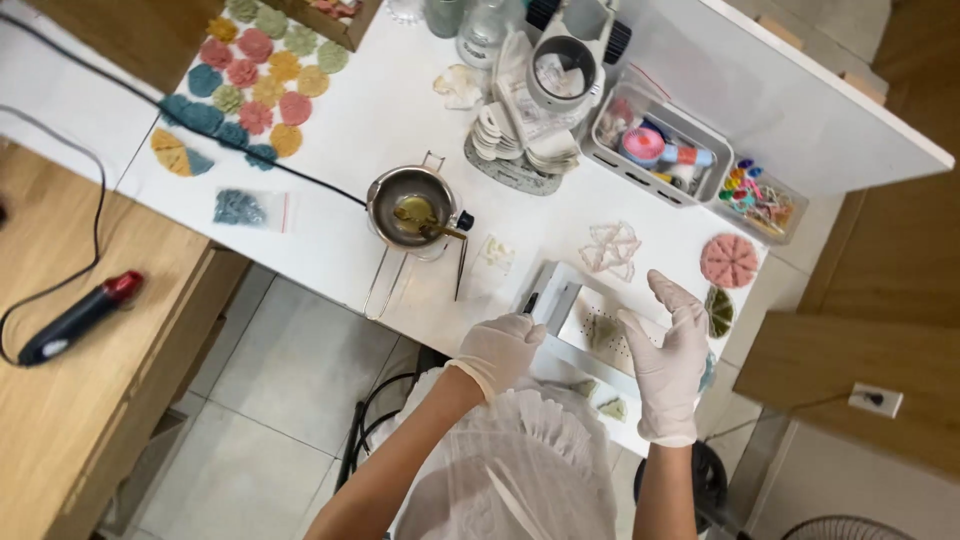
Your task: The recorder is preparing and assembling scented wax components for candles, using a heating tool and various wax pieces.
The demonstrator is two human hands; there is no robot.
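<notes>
Both my hands wear white gloves. My left hand is curled at the left end of a white rectangular tray near the table's front edge and seems to grip a small dark tool there. My right hand hovers flat over the tray's right side, fingers apart, holding nothing. A pale greenish patch lies in the tray between my hands. A small metal melting pot with yellowish liquid and a spoon stands to the left of the tray.
Coloured round wax pieces cover the table's far left. A stack of white moulds, a bin of small items, clear mould shapes and a pink disc lie behind. A black and red tool rests on the wooden bench.
</notes>
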